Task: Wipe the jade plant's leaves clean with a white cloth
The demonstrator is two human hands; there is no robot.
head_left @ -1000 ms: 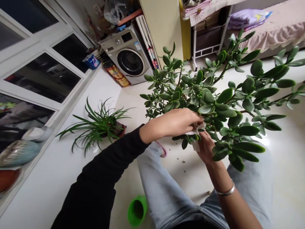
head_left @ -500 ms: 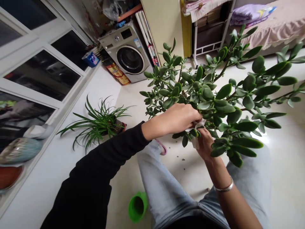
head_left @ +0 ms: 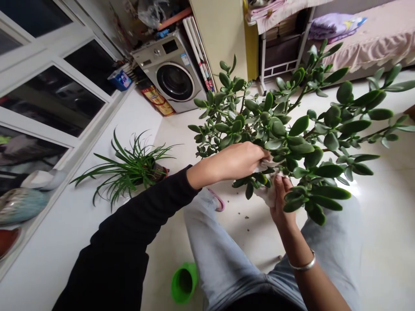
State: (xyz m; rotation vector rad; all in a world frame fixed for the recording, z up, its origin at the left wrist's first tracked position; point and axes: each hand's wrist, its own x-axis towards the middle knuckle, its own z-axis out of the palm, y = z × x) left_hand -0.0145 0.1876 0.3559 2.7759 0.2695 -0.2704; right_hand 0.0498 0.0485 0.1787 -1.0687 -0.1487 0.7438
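Note:
A large jade plant point(head_left: 300, 147) with thick, glossy oval leaves spreads in front of me, its branches reaching to the right. Among its lower leaves my left hand point(head_left: 236, 160), at the end of a black sleeve, is closed on a crumpled white tissue point(head_left: 266, 197). Slightly lower and to the right, my right hand point(head_left: 281, 203) pinches the tissue too, thumb and fingers pressed together below the leaves. A silver bracelet sits on that wrist. Leaves and the tissue partly hide the fingertips of both hands. The plant's pot is out of sight.
A green bucket point(head_left: 183, 283) stands on the floor by my left leg. To the left is a potted spider plant point(head_left: 136, 170). A washing machine point(head_left: 175, 80) stands at the back, near a blue box point(head_left: 119, 80) on the ledge. Small dark bits lie on the pale floor.
My right hand has moved a little down, apart from my left, and more of the tissue shows between them. The whole view has shifted slightly.

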